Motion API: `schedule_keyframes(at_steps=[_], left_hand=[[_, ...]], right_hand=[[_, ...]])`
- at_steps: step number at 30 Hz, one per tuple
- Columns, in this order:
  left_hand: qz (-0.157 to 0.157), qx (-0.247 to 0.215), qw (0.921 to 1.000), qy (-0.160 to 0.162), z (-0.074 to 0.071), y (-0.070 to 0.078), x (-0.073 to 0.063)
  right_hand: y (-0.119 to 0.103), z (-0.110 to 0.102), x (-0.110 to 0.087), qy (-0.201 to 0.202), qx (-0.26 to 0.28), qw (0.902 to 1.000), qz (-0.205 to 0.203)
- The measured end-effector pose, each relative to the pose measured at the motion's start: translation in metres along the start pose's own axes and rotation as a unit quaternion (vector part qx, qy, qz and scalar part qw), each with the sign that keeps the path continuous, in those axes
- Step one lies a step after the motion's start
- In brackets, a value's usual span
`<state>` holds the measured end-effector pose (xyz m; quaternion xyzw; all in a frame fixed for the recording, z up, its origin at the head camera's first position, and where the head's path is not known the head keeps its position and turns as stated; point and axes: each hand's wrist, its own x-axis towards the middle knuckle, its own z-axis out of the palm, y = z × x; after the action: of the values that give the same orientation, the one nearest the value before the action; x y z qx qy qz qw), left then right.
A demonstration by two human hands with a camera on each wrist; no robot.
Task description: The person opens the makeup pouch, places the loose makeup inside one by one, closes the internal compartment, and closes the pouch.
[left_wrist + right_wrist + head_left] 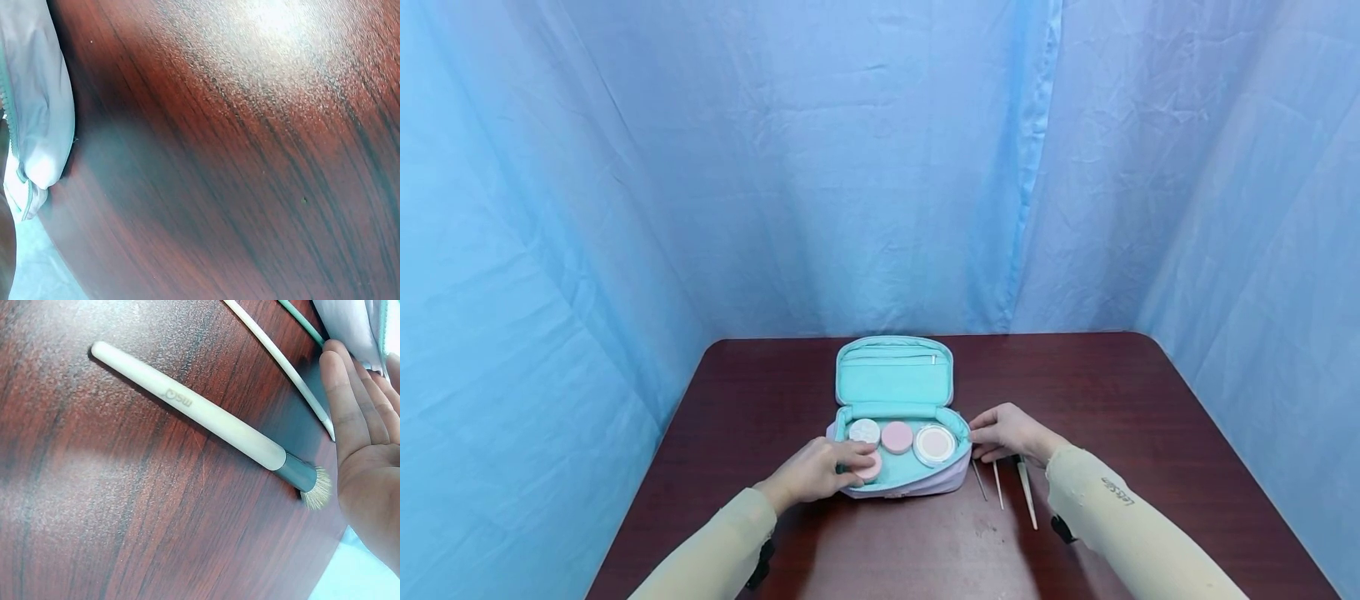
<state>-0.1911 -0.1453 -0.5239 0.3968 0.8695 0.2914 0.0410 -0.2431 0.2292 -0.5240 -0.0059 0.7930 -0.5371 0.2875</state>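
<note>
Here we are at the surface [760,400], and both hands are at the cosmetic bag [951,481], which sits in the middle with its turquoise lid [895,384] folded out to the far side. The left grip [812,473] is in over the left wall, thumb and fingers pinching the near pink round case [870,472], which is inside the bag at its near left corner! Just beyond it we have a white round case [864,431], then a far pink round case [897,437] to its right, and over at the right end a larger pale compact [935,446].

On the right side, the right grip [1018,432] touches the bag's right edge; from the right wrist we see fingers lying side by side along the outer wall, but whether the thumb pinches the rim we cannot tell. And below that hand, three tools on the surface: a thin dark stick [980,481] nearest the bag, a thin white-handled stick [997,485] in the middle, and furthest right a thick pale brush [1027,497], its bristles [319,489] at the far end, beside the palm. Blue curtains [887,167] hang behind it all.
</note>
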Motion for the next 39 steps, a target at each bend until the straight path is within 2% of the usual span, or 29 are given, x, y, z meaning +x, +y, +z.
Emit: schedule_keyframes(at_steps=[4, 19, 31, 39], left_hand=[[-0.006, 0.002, 0.9999, -0.008, 0.0001, -0.0005, 0.0002], [-0.003, 0.020, 0.9998, -0.004, 0.0025, -0.0025, -0.0006], [-0.029, -0.004, 0.9995, -0.010, 0.0015, -0.0017, 0.0015], [-0.023, -0.010, 0.9997, 0.003, 0.0007, -0.0017, 0.0026]], right_hand=[[-0.0004, -0.0002, -0.0007, -0.003, -0.002, 1.0000, -0.003], [0.0005, 0.0006, -0.0009, 0.002, -0.002, 1.0000, -0.002], [0.0008, 0.0004, -0.0002, 0.000, 0.001, 1.0000, -0.002], [0.0012, 0.0006, 0.0004, 0.000, 0.004, 1.0000, -0.002]])
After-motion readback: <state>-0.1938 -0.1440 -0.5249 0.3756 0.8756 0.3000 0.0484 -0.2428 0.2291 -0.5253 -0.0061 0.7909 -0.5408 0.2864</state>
